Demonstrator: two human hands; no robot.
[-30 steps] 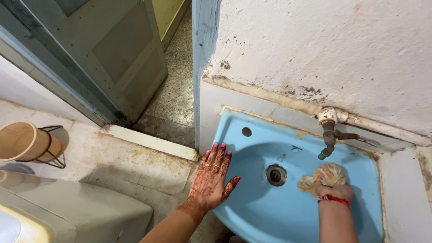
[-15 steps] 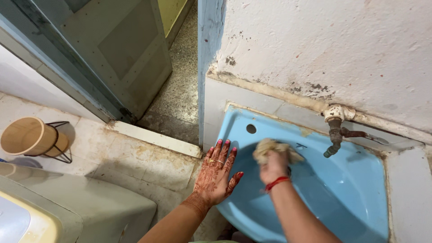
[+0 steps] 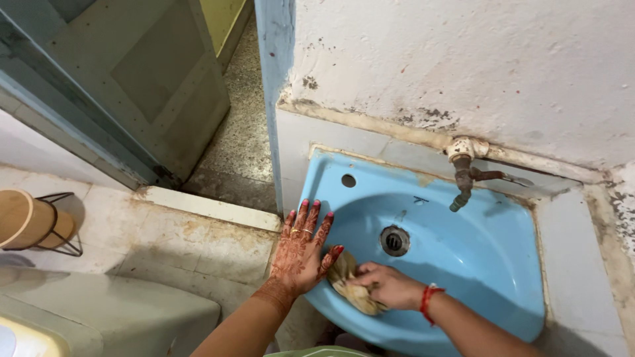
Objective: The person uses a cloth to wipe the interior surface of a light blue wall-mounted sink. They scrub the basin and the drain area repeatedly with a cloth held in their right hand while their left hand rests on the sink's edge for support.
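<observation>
With the right hand (image 3: 387,285) closing its grip on a tan rag (image 3: 350,287) at the blue sink's (image 3: 489,264) near-left wall, the flat, empty left hand (image 3: 303,251) could slip off the wet-looking rim.

A stained, flaking white wall (image 3: 463,59) rises above a band of pale tiles (image 3: 370,142) in a cramped washroom. A blue-painted door frame (image 3: 274,79) borders a grey-green door (image 3: 139,79) standing open onto a speckled terrazzo floor (image 3: 241,132). Discoloured floor tiles (image 3: 185,238) meet a raised white threshold (image 3: 205,206).
</observation>
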